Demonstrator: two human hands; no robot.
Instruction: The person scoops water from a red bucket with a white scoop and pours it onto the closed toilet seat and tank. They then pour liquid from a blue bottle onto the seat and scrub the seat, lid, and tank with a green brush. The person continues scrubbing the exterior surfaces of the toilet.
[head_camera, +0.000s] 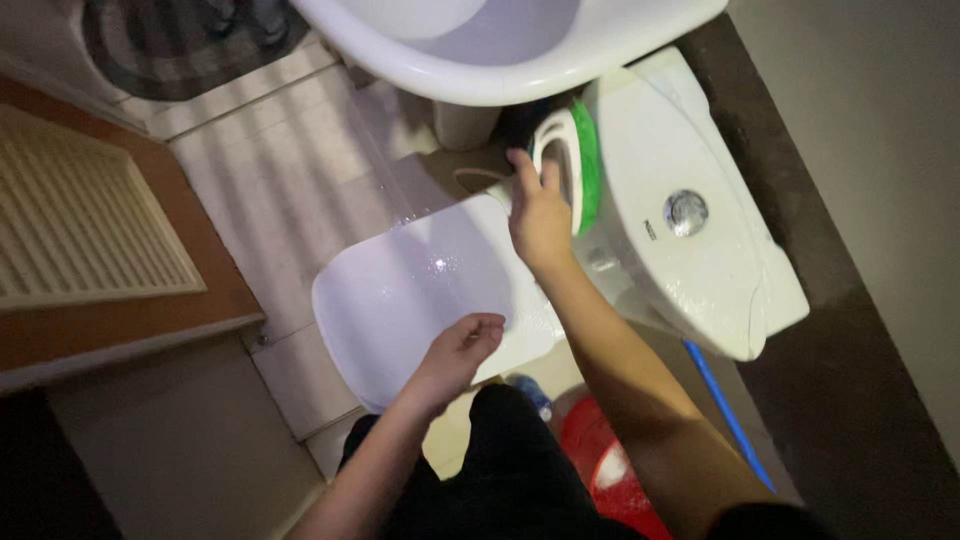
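The glossy white ceramic cistern (700, 250) fills the right of the view, its smooth curved lid beaded with water and set with a round chrome flush button (686, 212). Left of it, the closed toilet lid (420, 290) is a flat, rounded white plastic slab, wet and shining. Above both curves the smooth white rim of a washbasin (500, 70). The floor (290, 170) is pale square tile, damp in patches. The right hand (540, 215) reaches up to the cistern's near edge, its grip closed around the white arched plastic handle of a scrubbing brush (572, 170), fingers hooked through the loop; the brush's green bristle face presses against the cistern's side. The left hand (455, 350) hovers over the toilet lid's near edge, fingers curled loosely inward, holding nothing; whether it touches the lid cannot be told. Below the arms shows a red plastic bucket (600, 460), and beside it a thin blue hose (725, 410).
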